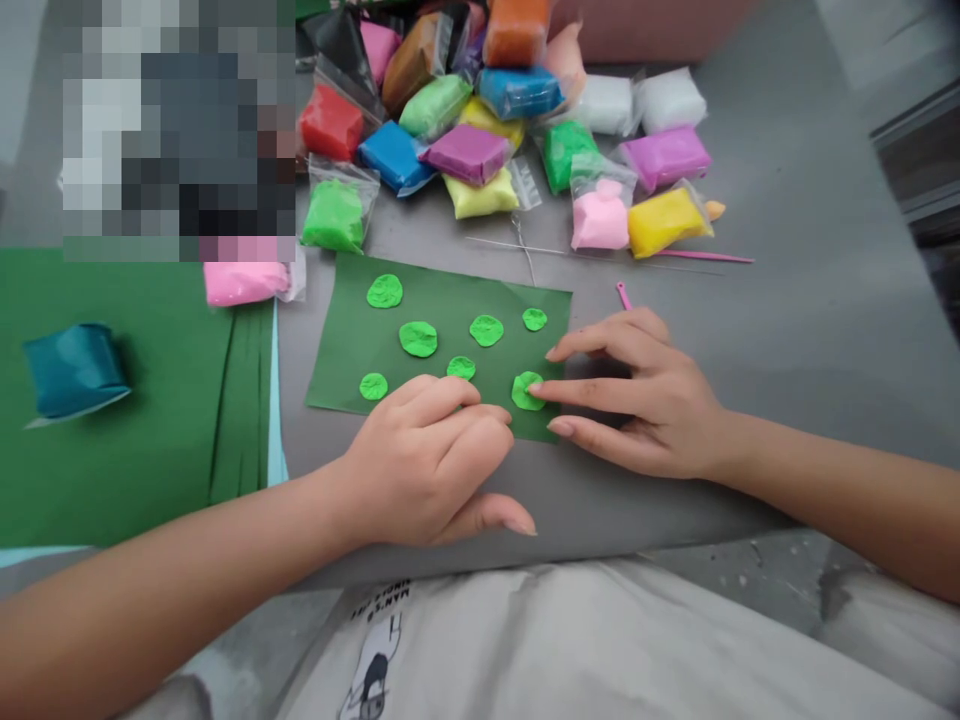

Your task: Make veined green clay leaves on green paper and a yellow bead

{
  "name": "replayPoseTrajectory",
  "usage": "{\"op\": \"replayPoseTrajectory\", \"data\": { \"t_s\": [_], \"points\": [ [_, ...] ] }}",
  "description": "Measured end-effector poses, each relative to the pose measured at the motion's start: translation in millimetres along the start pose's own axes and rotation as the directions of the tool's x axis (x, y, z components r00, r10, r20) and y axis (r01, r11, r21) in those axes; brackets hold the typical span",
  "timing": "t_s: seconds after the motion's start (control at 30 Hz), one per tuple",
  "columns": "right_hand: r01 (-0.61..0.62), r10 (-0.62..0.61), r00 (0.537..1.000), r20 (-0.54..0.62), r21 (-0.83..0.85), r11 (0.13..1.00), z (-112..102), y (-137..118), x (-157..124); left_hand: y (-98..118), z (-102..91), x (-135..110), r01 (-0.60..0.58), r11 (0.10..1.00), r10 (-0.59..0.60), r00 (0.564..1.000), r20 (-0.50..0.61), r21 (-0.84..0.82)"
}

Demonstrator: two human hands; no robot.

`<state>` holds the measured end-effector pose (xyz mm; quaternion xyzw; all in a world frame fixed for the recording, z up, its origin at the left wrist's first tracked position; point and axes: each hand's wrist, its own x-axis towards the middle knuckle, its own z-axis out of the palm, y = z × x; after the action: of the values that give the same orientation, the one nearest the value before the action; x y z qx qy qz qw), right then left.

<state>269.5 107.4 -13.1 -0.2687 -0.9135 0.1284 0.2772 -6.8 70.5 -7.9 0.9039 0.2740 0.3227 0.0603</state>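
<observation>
A dark green sheet of card (450,300) lies on the table, with several flat, bright green clay discs (418,339) stuck about on it. My right hand (645,395) is open, its fingers stretched out and spread. One fingertip presses on the clay disc (525,397) near the card's right edge. My left hand (439,455) rests over the card's lower edge, fingers bent and thumb held apart, with nothing seen in it. Its knuckles partly cover another small disc (460,367).
Several bags of coloured clay (469,155) crowd the back of the grey table (810,380). Thin metal wires (517,246) and a pink tool (705,256) lie before them. At left, a teal packet (76,370) sits on green sheets (150,450); a pink clay bag (244,282) is nearby.
</observation>
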Motion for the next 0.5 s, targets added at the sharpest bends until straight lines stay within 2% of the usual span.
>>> {"op": "replayPoseTrajectory", "data": {
  "t_s": [0.27, 0.5],
  "points": [
    [0.000, -0.002, 1.000, -0.029, -0.052, 0.999, 1.7, -1.8, -0.9, 0.9, 0.2, -0.3, 0.006, 1.000, -0.006, 1.000, 0.014, 0.005],
    [0.020, -0.021, 1.000, -0.008, -0.113, 0.993, 2.5, -2.7, -1.9, 0.1, -0.8, -0.6, 0.009, 1.000, -0.009, 1.000, 0.011, -0.008]
  ]
}}
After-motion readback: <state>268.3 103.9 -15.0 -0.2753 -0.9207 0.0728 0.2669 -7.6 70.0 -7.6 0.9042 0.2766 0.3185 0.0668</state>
